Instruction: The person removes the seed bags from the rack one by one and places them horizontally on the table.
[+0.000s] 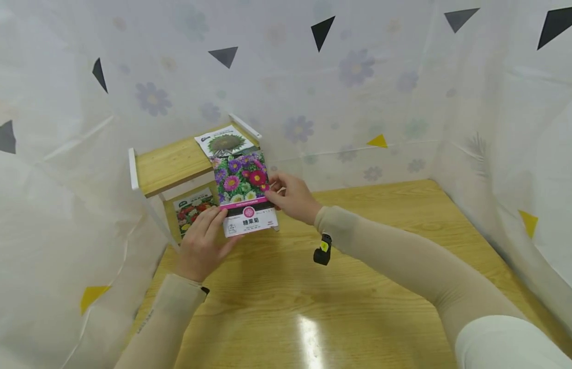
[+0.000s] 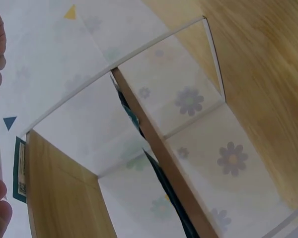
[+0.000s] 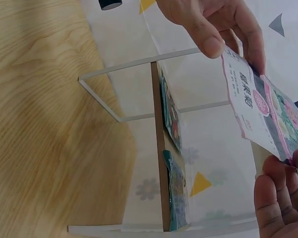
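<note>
Packet (image 1: 245, 192) clamped between left hand (image 1: 200, 251) and right hand (image 1: 295, 197), ahead of small shelf (image 1: 175, 166)

Nearest: left sleeve (image 1: 157, 323) and right sleeve (image 1: 396, 256), both beige, extending inward from the lower edge of the head view. Black wrist device (image 1: 323, 251) with yellow mark at the right cuff.

Under both forearms: wood-grain table (image 1: 369, 323), with a bright streak of glare on the near part.

At mid-distance: left hand at the lower left corner of the packet, fingertips bent over the side edge beside the black band, thumb near the bottom edge, corner clamped between. Right hand at the opposite edge, thumb and forefinger pinched on the packet; exact lie of the remaining fingers partly hidden, cannot tell.

Packet location: raised above the table, in front of the right part of the shelf, printed face toward the head camera, slightly tilted. White lower panel with dark lettering, black and pink bands, mixed daisy-like blooms above. Overlapping, in the head view, a sunflower packet (image 1: 223, 141) on the upper board; contact between the two: cannot tell.

Below the upper board, at left: red-flower packet (image 1: 196, 209) against the lower board. Farther along the same board, in the right wrist view: teal-edged packet (image 3: 178, 196).

Farthest: white backdrop (image 1: 277, 92), printed with pale flowers, bearing black, grey and yellow triangles.
</note>
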The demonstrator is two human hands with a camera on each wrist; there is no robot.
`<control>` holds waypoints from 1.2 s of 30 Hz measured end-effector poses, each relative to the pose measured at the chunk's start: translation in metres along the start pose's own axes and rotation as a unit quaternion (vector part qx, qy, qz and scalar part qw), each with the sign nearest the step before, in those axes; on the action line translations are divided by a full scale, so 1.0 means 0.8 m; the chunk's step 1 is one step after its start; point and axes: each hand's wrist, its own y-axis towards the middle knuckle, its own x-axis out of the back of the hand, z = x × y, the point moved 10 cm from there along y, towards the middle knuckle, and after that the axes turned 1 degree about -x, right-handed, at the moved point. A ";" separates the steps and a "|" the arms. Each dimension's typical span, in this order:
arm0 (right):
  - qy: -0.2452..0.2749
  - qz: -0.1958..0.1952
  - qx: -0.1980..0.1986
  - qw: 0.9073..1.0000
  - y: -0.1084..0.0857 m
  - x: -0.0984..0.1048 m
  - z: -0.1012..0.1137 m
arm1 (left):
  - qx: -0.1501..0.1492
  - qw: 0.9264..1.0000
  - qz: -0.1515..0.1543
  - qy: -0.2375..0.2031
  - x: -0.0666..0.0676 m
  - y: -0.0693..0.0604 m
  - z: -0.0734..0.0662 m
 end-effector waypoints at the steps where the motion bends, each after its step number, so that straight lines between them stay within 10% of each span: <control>1: 0.000 0.000 0.000 1.000 -0.001 0.001 -0.001 | -0.001 1.000 0.002 -0.002 -0.002 -0.001 -0.001; 16: -0.009 0.006 -0.059 0.998 -0.033 -0.011 -0.070 | 0.007 0.997 0.034 -0.062 -0.039 -0.036 -0.018; 36: -0.033 0.044 -0.132 0.990 -0.091 -0.048 -0.177 | 0.018 0.987 0.157 -0.039 -0.118 -0.117 -0.037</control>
